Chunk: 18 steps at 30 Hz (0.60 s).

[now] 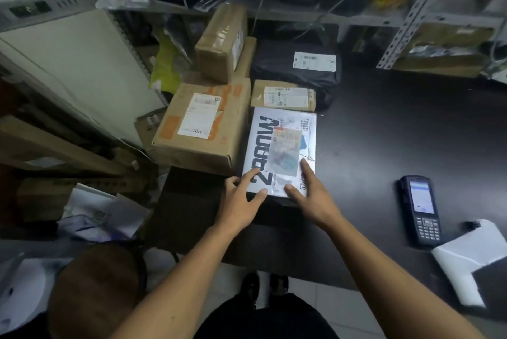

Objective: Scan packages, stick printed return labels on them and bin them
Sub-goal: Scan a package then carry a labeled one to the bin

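1. The dark table (384, 130) lies bare across the right centre of the frame, between the white package (282, 146) and the handheld scanner (421, 210).
2. A large cardboard box (203, 125) stands just beside the white package's left edge and blocks that side.
3. A small taped parcel (284, 97) and a black bag (299, 64) close off the far end.
4. A tilted carton (222, 42) sits stacked at the upper centre.
5. Shelf uprights (411, 18) wall the upper right.
6. White sheets (472, 256) cover the lower right corner.
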Each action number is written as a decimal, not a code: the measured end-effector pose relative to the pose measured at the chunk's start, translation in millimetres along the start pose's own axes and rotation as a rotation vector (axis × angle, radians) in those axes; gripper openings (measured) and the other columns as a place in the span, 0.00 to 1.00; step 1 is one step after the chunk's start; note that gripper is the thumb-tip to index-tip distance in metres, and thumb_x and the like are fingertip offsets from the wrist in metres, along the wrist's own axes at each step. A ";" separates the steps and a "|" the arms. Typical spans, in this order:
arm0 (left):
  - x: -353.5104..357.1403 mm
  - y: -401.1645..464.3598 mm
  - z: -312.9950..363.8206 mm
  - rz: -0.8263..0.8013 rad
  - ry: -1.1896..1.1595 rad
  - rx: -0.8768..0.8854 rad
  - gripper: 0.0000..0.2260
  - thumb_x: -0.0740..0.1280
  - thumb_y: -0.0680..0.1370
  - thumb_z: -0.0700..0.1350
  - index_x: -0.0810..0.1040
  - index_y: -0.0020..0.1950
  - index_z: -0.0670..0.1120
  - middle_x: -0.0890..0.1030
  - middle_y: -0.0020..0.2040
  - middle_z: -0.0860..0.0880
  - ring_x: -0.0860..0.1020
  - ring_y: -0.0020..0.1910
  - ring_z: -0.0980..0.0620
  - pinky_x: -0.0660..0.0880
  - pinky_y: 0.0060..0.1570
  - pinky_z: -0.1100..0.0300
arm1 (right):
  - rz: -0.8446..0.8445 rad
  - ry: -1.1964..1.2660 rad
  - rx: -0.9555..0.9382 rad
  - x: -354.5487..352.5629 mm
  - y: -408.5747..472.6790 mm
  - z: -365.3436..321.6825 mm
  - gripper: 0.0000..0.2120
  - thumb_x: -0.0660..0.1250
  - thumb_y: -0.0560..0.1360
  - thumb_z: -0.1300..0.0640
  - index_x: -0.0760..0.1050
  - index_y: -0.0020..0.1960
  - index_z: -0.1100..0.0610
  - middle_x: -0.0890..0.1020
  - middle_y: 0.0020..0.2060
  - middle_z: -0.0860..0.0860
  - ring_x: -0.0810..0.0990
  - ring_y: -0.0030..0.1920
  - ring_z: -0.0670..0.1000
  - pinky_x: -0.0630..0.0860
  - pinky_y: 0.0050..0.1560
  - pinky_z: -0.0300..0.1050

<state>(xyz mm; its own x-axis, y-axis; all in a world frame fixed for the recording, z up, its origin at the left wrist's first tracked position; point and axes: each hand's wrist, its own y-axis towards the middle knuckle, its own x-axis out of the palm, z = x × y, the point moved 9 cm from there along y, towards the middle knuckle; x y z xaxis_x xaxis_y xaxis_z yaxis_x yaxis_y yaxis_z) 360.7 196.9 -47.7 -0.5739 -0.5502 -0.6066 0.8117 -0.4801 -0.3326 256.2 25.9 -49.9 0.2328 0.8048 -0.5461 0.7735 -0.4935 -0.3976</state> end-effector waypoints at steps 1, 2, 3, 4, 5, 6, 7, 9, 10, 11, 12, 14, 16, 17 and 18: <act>4.8 -0.3 1.4 -0.024 0.001 0.017 0.23 0.67 0.78 0.56 0.66 0.72 0.67 0.64 0.61 0.51 0.71 0.63 0.49 0.67 0.65 0.61 | 0.003 0.005 0.009 -3.5 -3.3 3.5 0.37 0.65 0.78 0.42 0.47 0.80 0.42 0.67 0.74 0.51 0.69 0.71 0.53 0.67 0.66 0.50; 10.3 -0.8 3.1 -0.049 0.004 0.034 0.24 0.67 0.78 0.56 0.65 0.72 0.68 0.64 0.61 0.51 0.71 0.63 0.50 0.66 0.66 0.61 | 0.010 0.011 0.015 -7.1 -7.7 7.4 0.37 0.65 0.78 0.43 0.48 0.80 0.42 0.67 0.74 0.50 0.69 0.71 0.53 0.67 0.66 0.49; 16.6 -2.1 5.1 -0.075 0.007 0.054 0.24 0.67 0.78 0.57 0.65 0.72 0.68 0.63 0.60 0.51 0.70 0.63 0.50 0.65 0.66 0.62 | 0.020 0.017 0.027 -10.8 -13.3 11.9 0.37 0.65 0.78 0.44 0.48 0.80 0.43 0.66 0.74 0.49 0.69 0.71 0.52 0.67 0.65 0.46; 23.2 -3.3 8.4 -0.101 0.008 0.077 0.24 0.67 0.78 0.57 0.65 0.71 0.69 0.63 0.60 0.51 0.70 0.63 0.50 0.65 0.65 0.62 | 0.036 0.021 0.040 -15.2 -19.6 17.0 0.37 0.66 0.79 0.45 0.48 0.80 0.44 0.66 0.75 0.48 0.68 0.72 0.51 0.66 0.64 0.44; 30.3 -4.9 11.9 -0.126 0.009 0.101 0.24 0.67 0.78 0.58 0.64 0.71 0.69 0.63 0.60 0.51 0.69 0.63 0.50 0.64 0.65 0.62 | 0.055 0.022 0.055 -19.6 -26.2 23.7 0.37 0.66 0.79 0.45 0.48 0.80 0.44 0.65 0.75 0.47 0.68 0.72 0.51 0.65 0.63 0.42; 38.1 -6.3 15.1 -0.153 0.011 0.125 0.23 0.67 0.77 0.58 0.64 0.71 0.70 0.62 0.59 0.51 0.68 0.63 0.50 0.64 0.64 0.62 | 0.074 0.027 0.071 -24.0 -33.1 31.3 0.37 0.66 0.79 0.45 0.48 0.80 0.44 0.65 0.75 0.46 0.67 0.72 0.50 0.64 0.63 0.41; 46.2 -7.8 18.5 -0.181 0.012 0.146 0.23 0.67 0.77 0.59 0.64 0.70 0.71 0.62 0.59 0.52 0.68 0.63 0.51 0.64 0.63 0.63 | 0.091 0.038 0.092 -28.3 -40.3 38.9 0.37 0.66 0.79 0.45 0.48 0.80 0.45 0.64 0.75 0.45 0.67 0.73 0.49 0.63 0.63 0.40; 61.6 -11.9 27.3 -0.230 0.004 0.182 0.23 0.67 0.77 0.59 0.64 0.70 0.71 0.62 0.59 0.52 0.67 0.63 0.52 0.63 0.62 0.63 | 0.130 0.073 0.123 -37.3 -54.7 53.2 0.37 0.66 0.79 0.46 0.48 0.80 0.45 0.64 0.75 0.44 0.66 0.72 0.47 0.62 0.64 0.39; 68.9 -13.3 32.3 -0.248 -0.011 0.195 0.23 0.68 0.77 0.58 0.65 0.70 0.71 0.62 0.59 0.52 0.67 0.63 0.52 0.64 0.62 0.63 | 0.148 0.093 0.134 -41.7 -61.3 59.6 0.37 0.66 0.79 0.46 0.48 0.80 0.45 0.65 0.74 0.43 0.67 0.71 0.46 0.62 0.65 0.39; 75.0 -14.0 36.8 -0.256 -0.050 0.192 0.23 0.68 0.77 0.58 0.66 0.70 0.70 0.62 0.60 0.52 0.67 0.64 0.52 0.64 0.64 0.63 | 0.164 0.113 0.146 -45.6 -67.2 66.1 0.38 0.67 0.78 0.47 0.48 0.80 0.45 0.66 0.72 0.42 0.68 0.69 0.45 0.63 0.65 0.39; 79.6 -14.1 41.2 -0.254 -0.111 0.173 0.23 0.69 0.77 0.56 0.67 0.70 0.69 0.62 0.61 0.52 0.67 0.65 0.52 0.65 0.65 0.62 | 0.176 0.132 0.152 -49.2 -72.6 70.8 0.38 0.67 0.78 0.48 0.49 0.80 0.45 0.66 0.70 0.40 0.68 0.67 0.42 0.63 0.63 0.38; 87.9 -12.8 51.1 -0.256 -0.208 0.141 0.25 0.70 0.77 0.54 0.68 0.72 0.64 0.62 0.68 0.50 0.68 0.68 0.52 0.64 0.66 0.63 | 0.191 0.152 0.153 -55.2 -80.0 77.8 0.37 0.68 0.78 0.49 0.50 0.80 0.46 0.64 0.67 0.37 0.66 0.65 0.39 0.61 0.62 0.35; 97.4 -10.7 64.3 -0.291 -0.198 0.163 0.27 0.71 0.77 0.52 0.67 0.74 0.61 0.63 0.72 0.50 0.69 0.69 0.53 0.63 0.63 0.66 | 0.193 0.145 0.142 -61.1 -84.0 82.4 0.37 0.68 0.78 0.50 0.51 0.80 0.47 0.63 0.66 0.36 0.66 0.66 0.39 0.61 0.62 0.34; 101.2 -8.3 70.0 -0.300 -0.188 0.179 0.28 0.71 0.77 0.52 0.66 0.75 0.61 0.64 0.73 0.50 0.69 0.69 0.53 0.64 0.62 0.66 | 0.190 0.145 0.135 -64.0 -84.7 84.7 0.37 0.68 0.78 0.50 0.52 0.80 0.47 0.64 0.66 0.37 0.67 0.65 0.40 0.61 0.61 0.34; 104.6 -5.2 74.7 -0.307 -0.190 0.186 0.29 0.72 0.77 0.51 0.65 0.76 0.61 0.66 0.74 0.50 0.69 0.69 0.53 0.65 0.63 0.65 | 0.190 0.154 0.130 -67.5 -85.3 87.8 0.36 0.68 0.78 0.50 0.52 0.80 0.47 0.65 0.65 0.37 0.67 0.64 0.39 0.61 0.60 0.33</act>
<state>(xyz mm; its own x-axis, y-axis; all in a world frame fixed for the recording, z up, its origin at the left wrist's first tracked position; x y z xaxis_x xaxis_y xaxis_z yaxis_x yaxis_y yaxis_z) 288.3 90.9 -55.5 -0.8102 -0.4704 -0.3498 0.5765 -0.7471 -0.3308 122.8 -15.2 -43.9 0.4608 0.7297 -0.5051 0.6277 -0.6703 -0.3958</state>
